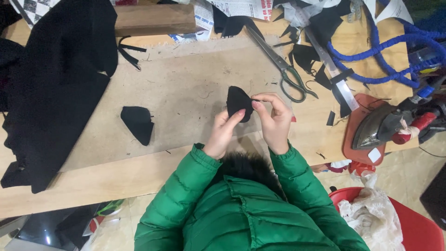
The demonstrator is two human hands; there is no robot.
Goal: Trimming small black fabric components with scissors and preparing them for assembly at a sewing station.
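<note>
Both of my hands hold a small piece of black fabric [238, 101] just above the wooden worktable [186, 88]. My left hand [224, 131] pinches its lower edge from below. My right hand [274, 120] grips its right edge between thumb and fingers. I wear green padded sleeves. A second small black fabric piece [138, 122] lies flat on the table to the left, apart from my hands.
A large black garment [55, 88] covers the table's left side. Long scissors [284, 69] lie behind my right hand. A clothes iron [381, 125] rests on a red pad at right. Blue coiled cord [395, 56], black scraps and newspaper lie at the back. A red bin [418, 227] stands lower right.
</note>
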